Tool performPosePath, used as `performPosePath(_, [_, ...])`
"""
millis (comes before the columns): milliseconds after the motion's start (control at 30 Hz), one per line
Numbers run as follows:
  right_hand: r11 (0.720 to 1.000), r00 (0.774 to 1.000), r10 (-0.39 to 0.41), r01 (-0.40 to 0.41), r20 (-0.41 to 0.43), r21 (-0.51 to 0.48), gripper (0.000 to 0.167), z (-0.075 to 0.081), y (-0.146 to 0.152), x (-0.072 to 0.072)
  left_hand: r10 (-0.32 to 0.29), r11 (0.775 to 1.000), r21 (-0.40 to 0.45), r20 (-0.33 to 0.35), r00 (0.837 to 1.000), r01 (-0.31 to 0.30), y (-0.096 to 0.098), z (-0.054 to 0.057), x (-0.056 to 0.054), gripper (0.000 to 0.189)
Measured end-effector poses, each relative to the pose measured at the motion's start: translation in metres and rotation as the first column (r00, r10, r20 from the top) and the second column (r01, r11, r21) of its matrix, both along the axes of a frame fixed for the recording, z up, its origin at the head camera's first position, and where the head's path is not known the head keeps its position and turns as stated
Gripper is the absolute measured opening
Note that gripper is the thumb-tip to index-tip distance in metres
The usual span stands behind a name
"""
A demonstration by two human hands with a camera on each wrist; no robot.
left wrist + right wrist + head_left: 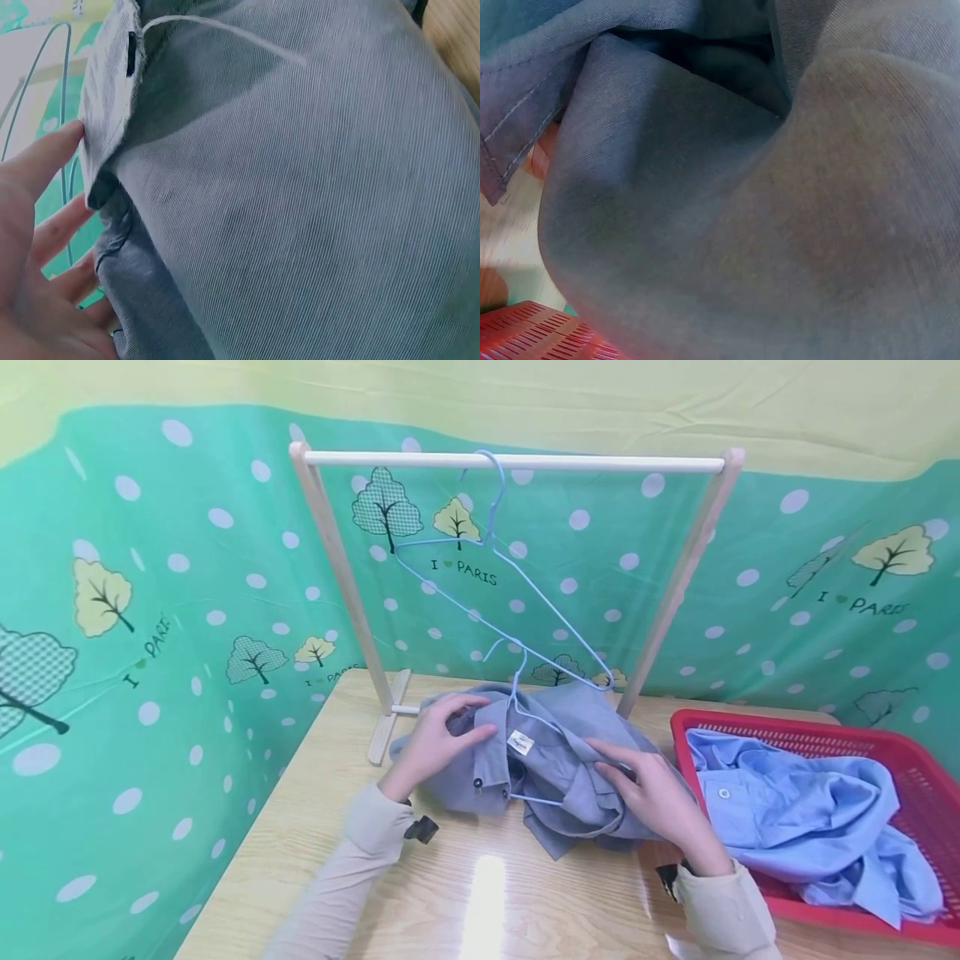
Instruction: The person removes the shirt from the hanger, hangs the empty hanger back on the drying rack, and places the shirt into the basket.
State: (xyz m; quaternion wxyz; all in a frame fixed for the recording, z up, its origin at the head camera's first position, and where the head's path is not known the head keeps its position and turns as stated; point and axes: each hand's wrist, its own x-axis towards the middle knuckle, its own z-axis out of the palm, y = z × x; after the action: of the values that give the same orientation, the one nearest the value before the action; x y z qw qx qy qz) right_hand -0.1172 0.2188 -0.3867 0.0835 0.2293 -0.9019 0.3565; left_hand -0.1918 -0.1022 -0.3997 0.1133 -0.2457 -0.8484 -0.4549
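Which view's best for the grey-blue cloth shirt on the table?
Head: it frames nearly all of the grey-blue cloth shirt, including its small white label. Left wrist gives close-up fabric with the left hand at its edge; right wrist, only close folds and a stitched edge.

Wooden table (300, 860) free along left edge, gray shirt (551, 768) midway, plastic basket (787, 727) blocking right, clothes rack (600, 463) and dangling hanger (491, 531) before far edge
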Motion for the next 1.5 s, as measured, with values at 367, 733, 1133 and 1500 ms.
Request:
performPosePath(367, [1.0,1.0,0.002,-0.002,0.004,0.009,0.04,-0.002,-0.002,-0.002,0.072,0.996,0.053,-0.082,0.994,-0.067,0.015,-0.004,-0.001,0.029])
performPosePath(733, [0.999,1.0,-0.004,0.003,0.015,0.043,0.041,0.002,-0.004,0.002,0.054,0.995,0.086,0.017,0.998,-0.055,0.009,-0.006,0.0,0.026])
performPosePath(1133, [1.0,0.995,0.024,-0.023,-0.097,0.01,0.049,0.006,-0.03,-0.003,0.055,0.996,0.069,-0.004,0.998,-0.055,0.01,-0.009,0.001,0.024])
performPosePath(1500, [0.997,0.993,0.07,-0.068,-0.093,0.032,0.046,0.003,-0.046,-0.008,0.042,0.997,0.071,0.004,0.999,-0.042,0.009,-0.011,0.003,0.023])
